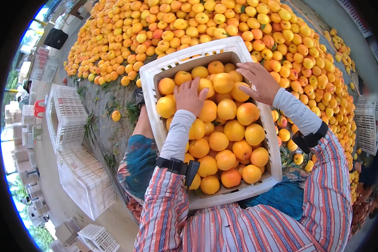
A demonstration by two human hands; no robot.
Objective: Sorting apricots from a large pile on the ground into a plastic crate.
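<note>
A white plastic crate lined with cardboard rests across my lap, tilted. Round yellow-orange fruits, peach-like with some reddish blush, fill it in layers. My left hand lies over the fruits in the crate's left half, fingers apart and touching them; what is under the palm is hidden. At the crate's upper right, my right hand reaches over the rim with fingers and thumb spread beside a fruit. Neither hand visibly grips anything. Grey sleeve covers and black straps are on both forearms.
A large heap of the same fruit spreads ahead and down the right side. White slatted crates stand at the left, another crate at the far right. One loose fruit and leaves lie on the grey ground sheet.
</note>
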